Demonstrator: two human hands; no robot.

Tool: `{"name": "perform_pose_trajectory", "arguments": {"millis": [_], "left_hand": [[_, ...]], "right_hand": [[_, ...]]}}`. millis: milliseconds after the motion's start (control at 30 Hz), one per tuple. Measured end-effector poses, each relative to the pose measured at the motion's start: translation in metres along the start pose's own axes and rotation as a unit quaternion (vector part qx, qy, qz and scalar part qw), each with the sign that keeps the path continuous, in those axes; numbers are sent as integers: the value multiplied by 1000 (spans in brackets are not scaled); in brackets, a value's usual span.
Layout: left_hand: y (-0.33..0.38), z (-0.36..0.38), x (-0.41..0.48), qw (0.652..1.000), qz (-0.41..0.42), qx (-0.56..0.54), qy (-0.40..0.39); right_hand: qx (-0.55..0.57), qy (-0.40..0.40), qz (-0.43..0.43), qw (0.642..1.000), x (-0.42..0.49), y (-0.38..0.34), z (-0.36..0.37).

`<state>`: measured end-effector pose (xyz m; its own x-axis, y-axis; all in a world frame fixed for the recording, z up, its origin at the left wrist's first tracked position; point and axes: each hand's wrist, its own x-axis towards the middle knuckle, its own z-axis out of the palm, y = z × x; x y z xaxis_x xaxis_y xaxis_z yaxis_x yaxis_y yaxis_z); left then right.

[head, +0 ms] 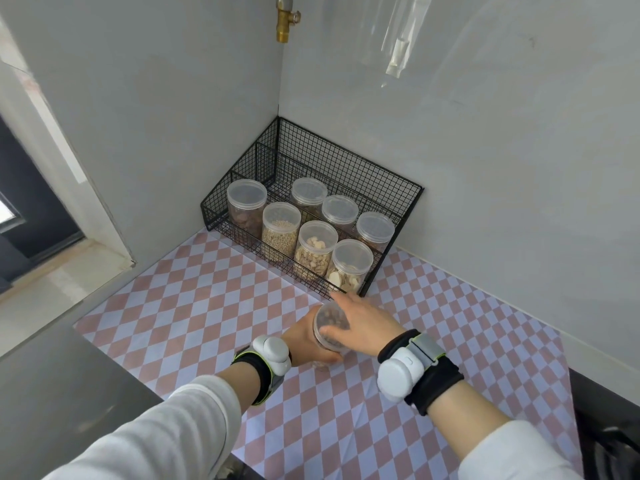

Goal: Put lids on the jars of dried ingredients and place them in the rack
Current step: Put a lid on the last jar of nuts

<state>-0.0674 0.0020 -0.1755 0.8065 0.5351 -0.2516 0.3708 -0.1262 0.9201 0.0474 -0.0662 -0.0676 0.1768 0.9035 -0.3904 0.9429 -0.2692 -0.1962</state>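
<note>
Head view: the left hand (304, 336) grips the side of the last jar (329, 332) on the checked mat (194, 306), at 6 o'clock from the wire rack (398, 202), while the right hand (360, 323) closes over its lid (330, 320). Step in hand appears to be lid seating. Seven lidded jars (313, 251) already occupy the rack; the next move likely requires a firm lid, then a lift toward 12 o'clock into a free slot.

a home kitchen corner: checkered counter liner (214, 306), wire rack (346, 174) of dried-food jars (280, 230), brass valve (285, 20).
</note>
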Motion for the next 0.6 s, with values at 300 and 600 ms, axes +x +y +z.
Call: {"name": "perform_pose_trajectory", "arguments": {"millis": [300,600], "left_hand": [[-3,0,0,1000,-7,15,-5],[-3,-1,1,1000,-19,0,-13]], "right_hand": [[-9,-10,-3,1000,-4,4,10],[66,10,26,997,4,0,7]]}}
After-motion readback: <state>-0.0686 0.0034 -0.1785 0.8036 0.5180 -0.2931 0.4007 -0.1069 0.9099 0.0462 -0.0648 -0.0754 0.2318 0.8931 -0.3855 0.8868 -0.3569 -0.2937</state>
